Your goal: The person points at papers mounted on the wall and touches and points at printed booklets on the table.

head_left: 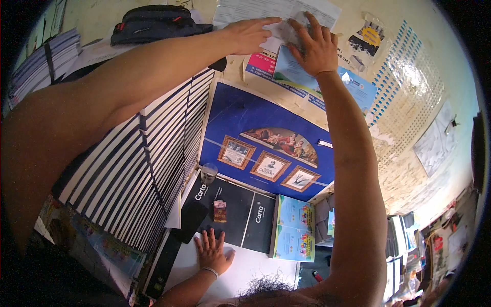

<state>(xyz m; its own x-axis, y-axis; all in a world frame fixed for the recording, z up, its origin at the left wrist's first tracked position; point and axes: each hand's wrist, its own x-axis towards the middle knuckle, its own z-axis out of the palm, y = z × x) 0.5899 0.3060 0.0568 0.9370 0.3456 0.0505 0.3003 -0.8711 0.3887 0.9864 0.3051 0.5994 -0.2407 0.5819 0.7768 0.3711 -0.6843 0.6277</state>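
While your right hand (319,50) lies spread, the clear plastic (288,34) could crease.
Uneven pressure would cause it; I can't tell your left grip (249,37).

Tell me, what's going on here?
A person reaches up to white printed paper sheets on a pale, worn wall. The left hand points across them; the right hand spreads over them and a blue-and-green rectangular leaflet. Below, another person's braceleted hand rests flat on a white surface.
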